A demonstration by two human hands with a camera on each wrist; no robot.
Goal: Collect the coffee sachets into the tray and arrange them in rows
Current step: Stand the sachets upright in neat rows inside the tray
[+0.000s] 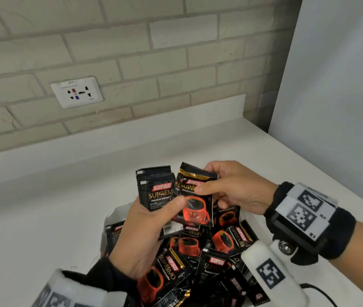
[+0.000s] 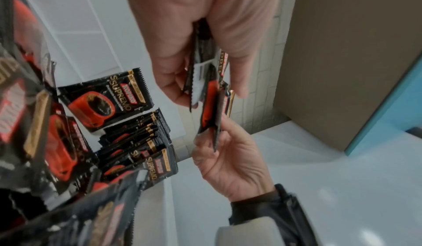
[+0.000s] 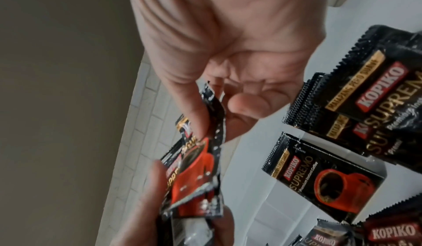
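Black sachets (image 1: pixel 158 191) fanned in left hand (image 1: pixel 141 235) grip; right hand (image 1: pixel 231 187) pinches one.

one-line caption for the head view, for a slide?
Both hands, left hand and right hand, grip a fan of Kopiko Supremo sachets above the loose sachet pile.

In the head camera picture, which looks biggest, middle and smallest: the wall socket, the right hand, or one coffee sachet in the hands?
1. Right hand, though nearness enlarges it.
2. Wall socket and front coffee sachet look alike, so I won't rank them.
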